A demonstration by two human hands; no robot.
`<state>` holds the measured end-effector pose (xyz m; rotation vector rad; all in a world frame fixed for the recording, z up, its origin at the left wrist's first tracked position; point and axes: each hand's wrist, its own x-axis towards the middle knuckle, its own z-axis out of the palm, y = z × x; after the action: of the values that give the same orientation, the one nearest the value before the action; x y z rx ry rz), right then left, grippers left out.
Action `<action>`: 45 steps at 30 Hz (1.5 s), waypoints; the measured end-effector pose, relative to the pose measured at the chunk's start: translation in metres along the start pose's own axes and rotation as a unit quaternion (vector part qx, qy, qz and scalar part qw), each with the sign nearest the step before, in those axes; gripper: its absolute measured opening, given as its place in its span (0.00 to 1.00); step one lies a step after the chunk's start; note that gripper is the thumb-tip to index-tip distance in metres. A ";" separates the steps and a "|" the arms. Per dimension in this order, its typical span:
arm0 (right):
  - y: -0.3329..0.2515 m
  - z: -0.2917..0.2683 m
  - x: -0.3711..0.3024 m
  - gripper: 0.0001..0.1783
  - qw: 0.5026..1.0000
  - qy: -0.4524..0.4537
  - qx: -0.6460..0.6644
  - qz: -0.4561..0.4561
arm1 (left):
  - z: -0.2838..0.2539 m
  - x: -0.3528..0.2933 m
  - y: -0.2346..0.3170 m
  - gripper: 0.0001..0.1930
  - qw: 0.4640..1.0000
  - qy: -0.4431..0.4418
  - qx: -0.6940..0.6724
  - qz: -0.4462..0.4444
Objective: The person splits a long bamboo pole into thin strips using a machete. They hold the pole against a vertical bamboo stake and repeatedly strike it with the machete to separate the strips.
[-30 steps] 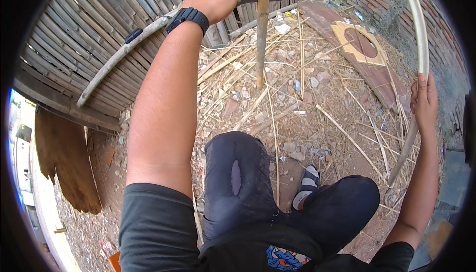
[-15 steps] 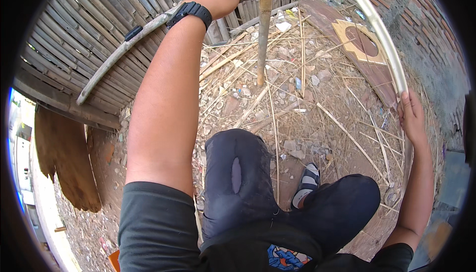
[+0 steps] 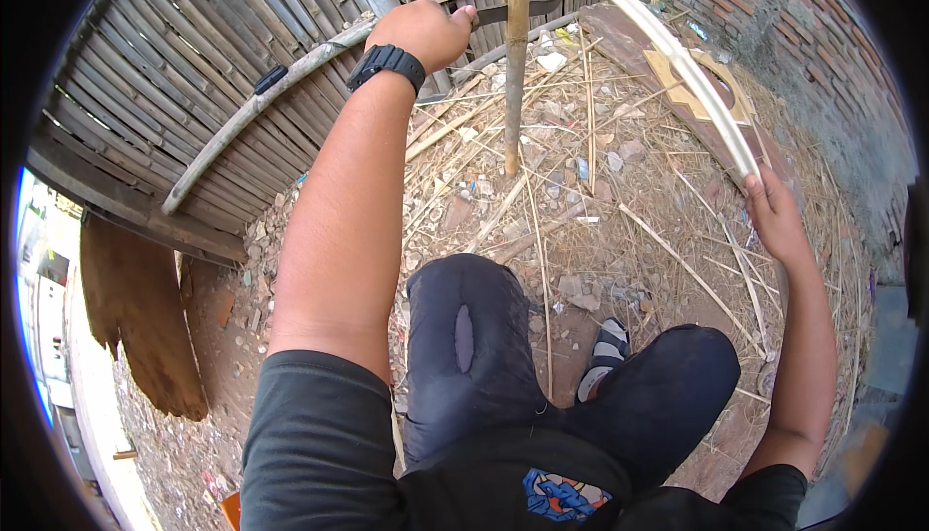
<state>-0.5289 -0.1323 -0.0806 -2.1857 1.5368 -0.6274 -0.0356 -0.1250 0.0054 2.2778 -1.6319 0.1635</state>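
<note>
Swung inward toward 12 o'clock since the earlier frame, the long, pale, bamboo-like strip [image 3: 682, 61] now slants from 3 o'clock up past the upper rim, just right of the pole. At 3 o'clock the right hand [image 3: 771, 213] grips it, fingers closed, probably to steer it. The left hand [image 3: 423, 35], just before 12, is wrapped around the handle of a dark, flat metal blade [image 3: 544, 8], which passes behind an upright tan bamboo pole [image 3: 516, 76]; the pole likely gives the blade a stop. Whether strip and blade touch, I cannot tell. Open room lies between pole and right hand, above rubble-strewn ground [image 3: 571, 333]. Edges: grey bamboo fence [image 3: 242, 57] toward 10–11 o'clock, red brick wall [image 3: 813, 57] toward 2.
</note>
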 end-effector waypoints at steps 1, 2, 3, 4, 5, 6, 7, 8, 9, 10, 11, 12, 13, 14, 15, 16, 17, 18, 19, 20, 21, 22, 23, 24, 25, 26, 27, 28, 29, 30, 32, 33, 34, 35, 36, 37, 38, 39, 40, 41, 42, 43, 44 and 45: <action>-0.016 -0.005 0.002 0.23 0.998 0.030 0.055 0.015 | -0.004 -0.003 -0.006 0.33 1.000 -0.005 0.004 0.000; -0.042 -0.010 0.001 0.23 0.992 0.059 0.105 0.034 | -0.003 -0.005 -0.012 0.32 1.000 -0.012 0.002 0.001; -0.059 -0.015 0.003 0.23 0.983 0.090 0.153 0.051 | -0.004 -0.006 -0.016 0.32 1.000 -0.018 0.000 0.002; -0.066 -0.023 0.006 0.22 0.978 0.114 0.172 0.032 | 0.004 -0.006 -0.021 0.32 0.999 0.035 -0.007 0.004; -0.071 -0.030 0.009 0.22 0.972 0.138 0.191 0.012 | 0.012 -0.003 -0.025 0.32 0.999 0.046 -0.016 0.000; -0.073 -0.033 0.009 0.22 0.965 0.160 0.208 -0.006 | 0.017 -0.006 -0.023 0.32 0.998 0.055 -0.026 -0.004; -0.072 -0.030 0.009 0.21 0.962 0.156 0.222 -0.006 | 0.021 -0.008 -0.023 0.32 0.997 0.064 -0.035 -0.008; -0.068 -0.020 0.010 0.21 0.959 0.151 0.238 -0.006 | 0.024 -0.009 -0.023 0.32 0.997 0.070 -0.043 -0.011; -0.062 -0.008 0.011 0.20 0.957 0.146 0.251 -0.006 | 0.026 -0.009 -0.022 0.32 0.997 0.064 -0.042 -0.012; -0.048 0.004 0.010 0.19 0.982 0.153 0.114 -0.008 | 0.026 -0.007 -0.019 0.32 0.997 0.059 -0.041 -0.012; -0.027 0.020 0.006 0.18 0.994 0.099 0.023 -0.028 | 0.026 -0.006 -0.016 0.32 0.998 0.053 -0.042 -0.012; -0.010 0.028 0.001 0.18 0.996 0.042 -0.065 -0.047 | 0.027 -0.005 -0.011 0.32 0.997 0.051 -0.051 -0.008; -0.008 0.028 -0.002 0.18 0.995 0.023 -0.091 -0.037 | 0.023 -0.004 -0.011 0.32 0.998 0.038 -0.048 -0.012; -0.007 0.026 -0.005 0.18 0.993 0.004 -0.118 -0.027 | 0.020 -0.003 -0.010 0.31 0.999 0.024 -0.046 -0.016; -0.005 0.019 -0.007 0.19 0.989 -0.015 -0.147 -0.015 | 0.019 -0.003 -0.006 0.31 0.999 0.009 -0.045 -0.019; -0.007 0.010 -0.006 0.21 0.997 -0.025 -0.078 -0.002 | 0.019 -0.003 -0.005 0.31 0.999 0.013 -0.028 -0.015; -0.013 0.001 -0.003 0.21 0.999 0.009 -0.037 0.004 | 0.019 0.000 -0.006 0.31 0.999 0.027 -0.032 -0.015; -0.021 -0.009 -0.001 0.21 0.999 0.041 0.003 0.014 | 0.020 0.002 -0.008 0.32 0.999 0.036 -0.036 -0.012; -0.029 -0.015 0.003 0.22 0.996 0.073 0.045 0.023 | 0.022 0.004 -0.010 0.32 0.998 0.046 -0.040 -0.011; -0.038 -0.023 0.005 0.22 0.991 0.095 0.091 0.025 | 0.025 0.004 -0.013 0.32 0.998 0.052 -0.035 -0.011; -0.050 -0.032 0.007 0.22 0.983 0.118 0.136 0.026 | 0.027 0.004 -0.015 0.32 0.998 0.059 -0.031 -0.011; -0.055 -0.037 0.008 0.22 0.973 0.144 0.177 0.028 | 0.030 0.005 -0.014 0.32 0.997 0.068 -0.031 -0.009; -0.055 -0.037 0.011 0.22 0.965 0.162 0.205 0.004 | 0.032 0.005 -0.013 0.33 0.997 0.076 -0.030 -0.008; -0.056 -0.037 0.014 0.22 0.956 0.181 0.231 -0.019 | 0.033 0.003 -0.012 0.33 0.996 0.078 -0.036 -0.009; -0.056 -0.037 0.015 0.22 0.945 0.199 0.258 -0.043 | 0.033 0.000 -0.012 0.33 0.996 0.079 -0.041 -0.011; -0.051 -0.025 0.016 0.22 0.951 0.209 0.221 -0.049 | 0.034 -0.004 -0.013 0.33 0.996 0.081 -0.046 -0.013; -0.040 -0.004 0.016 0.21 0.957 0.221 0.180 -0.055 | 0.036 -0.008 -0.012 0.32 0.996 0.073 -0.055 -0.020; -0.029 0.011 0.013 0.21 0.961 0.234 0.134 -0.060 | 0.039 -0.010 -0.008 0.32 0.995 0.065 -0.068 -0.024; -0.011 0.022 0.010 0.21 0.979 0.180 0.026 -0.095 | 0.040 -0.012 -0.009 0.31 0.995 0.059 -0.075 -0.032; 0.014 0.024 0.002 0.21 0.980 0.125 -0.086 -0.128 | 0.041 -0.011 -0.007 0.31 0.995 0.056 -0.080 -0.031; 0.029 0.017 -0.003 0.21 0.978 0.068 -0.153 -0.120 | 0.040 -0.012 -0.004 0.31 0.995 0.045 -0.086 -0.035; 0.025 0.006 -0.004 0.21 0.988 0.071 -0.111 -0.081 | 0.039 -0.012 -0.005 0.31 0.995 0.041 -0.086 -0.038; 0.017 -0.007 -0.004 0.20 0.994 0.075 -0.066 -0.043 | 0.040 -0.011 -0.008 0.31 0.995 0.052 -0.083 -0.037; -0.003 -0.018 -0.005 0.20 0.996 0.087 -0.009 -0.017 | 0.039 -0.011 -0.012 0.31 0.995 0.054 -0.077 -0.038; -0.033 -0.029 -0.007 0.20 0.994 0.099 0.048 0.009 | 0.037 -0.013 -0.016 0.31 0.995 0.057 -0.071 -0.038; -0.054 -0.038 -0.009 0.20 0.988 0.111 0.103 0.036 | 0.036 -0.014 -0.018 0.31 0.995 0.060 -0.068 -0.037; -0.063 -0.045 -0.010 0.20 0.981 0.146 0.123 0.023 | 0.038 -0.013 -0.018 0.32 0.995 0.070 -0.069 -0.036; -0.069 -0.051 -0.009 0.20 0.973 0.180 0.143 0.010 | 0.041 -0.012 -0.017 0.33 0.994 0.079 -0.070 -0.035; -0.072 -0.053 -0.009 0.20 0.963 0.213 0.163 -0.003 | 0.043 -0.011 -0.018 0.34 0.993 0.088 -0.069 -0.034; -0.067 -0.049 -0.008 0.20 0.962 0.223 0.157 -0.030 | 0.044 -0.010 -0.020 0.34 0.993 0.085 -0.069 -0.036; -0.058 -0.040 -0.007 0.19 0.959 0.232 0.150 -0.057 | 0.042 -0.011 -0.021 0.34 0.994 0.082 -0.069 -0.038; -0.046 -0.032 -0.008 0.19 0.956 0.245 0.138 -0.084 | 0.042 -0.011 -0.019 0.34 0.993 0.079 -0.075 -0.036; -0.027 -0.018 -0.014 0.17 0.966 0.239 0.068 -0.073 | 0.043 -0.011 -0.017 0.34 0.993 0.072 -0.083 -0.034; -0.008 0.004 -0.024 0.16 0.979 0.197 0.005 -0.053 | 0.043 -0.010 -0.016 0.34 0.993 0.067 -0.090 -0.031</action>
<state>-0.5276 -0.1065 -0.0828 -2.2418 1.6008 -1.1580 -0.0280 -0.1262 -0.0414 2.1296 -1.4458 0.1448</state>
